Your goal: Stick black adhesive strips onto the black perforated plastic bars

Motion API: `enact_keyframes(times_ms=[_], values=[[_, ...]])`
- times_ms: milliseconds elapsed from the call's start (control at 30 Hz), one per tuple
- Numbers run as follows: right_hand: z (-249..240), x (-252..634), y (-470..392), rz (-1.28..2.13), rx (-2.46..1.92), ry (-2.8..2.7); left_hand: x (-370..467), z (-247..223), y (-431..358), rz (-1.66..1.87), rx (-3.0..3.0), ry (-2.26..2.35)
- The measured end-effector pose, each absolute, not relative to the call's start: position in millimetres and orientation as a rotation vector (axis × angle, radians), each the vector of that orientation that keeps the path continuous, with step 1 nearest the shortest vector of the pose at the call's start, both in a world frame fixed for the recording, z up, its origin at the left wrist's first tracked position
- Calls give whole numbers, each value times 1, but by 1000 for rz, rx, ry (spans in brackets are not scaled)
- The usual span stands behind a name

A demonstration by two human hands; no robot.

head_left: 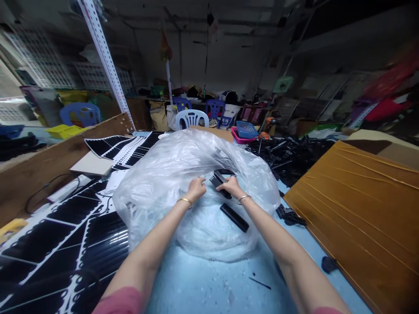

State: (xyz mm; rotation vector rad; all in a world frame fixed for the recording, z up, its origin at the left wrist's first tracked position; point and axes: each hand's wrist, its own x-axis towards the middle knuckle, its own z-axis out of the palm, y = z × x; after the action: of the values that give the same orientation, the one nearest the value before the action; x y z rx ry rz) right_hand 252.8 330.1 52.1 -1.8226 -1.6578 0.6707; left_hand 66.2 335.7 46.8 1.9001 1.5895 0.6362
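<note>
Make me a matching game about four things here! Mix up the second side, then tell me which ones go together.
Things:
1. bag
2. right hand
3. blue basket
4. box

Clues:
A. stacked with a pink basket
B. brown, over at the right
C. see-through and crumpled, on the table
D. holding a black toothed piece

Pairs: 1-C, 2-D, 3-A, 4-B

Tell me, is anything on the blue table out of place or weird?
Maybe a thin black stick: it lies loose on the blue table, nearer the camera than the plastic bag. It looks stray because many black pieces are heaped farther back, on the right.
</note>
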Motion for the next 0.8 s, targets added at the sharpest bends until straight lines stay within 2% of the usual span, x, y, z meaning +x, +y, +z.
enact_keyframes(times_ms=[167,267,333,500,600,800], values=[[71,247,239,949,-1544,-1615,77,49,229,825,1424,1337],[60,229,168,1152,-1297,-1548,67,43,160,961,880,966],[44,217,125,1199,-1234,-1588,55,39,125,985,800,953],[5,203,57,757,-1642,-2055,20,35,83,602,1567,1499],[-7,208,41,602,-1762,-2088,4,35,72,394,1990,1507],[-7,245,21,411,-1889,-2140,-29,35,33,309,2104,1653]])
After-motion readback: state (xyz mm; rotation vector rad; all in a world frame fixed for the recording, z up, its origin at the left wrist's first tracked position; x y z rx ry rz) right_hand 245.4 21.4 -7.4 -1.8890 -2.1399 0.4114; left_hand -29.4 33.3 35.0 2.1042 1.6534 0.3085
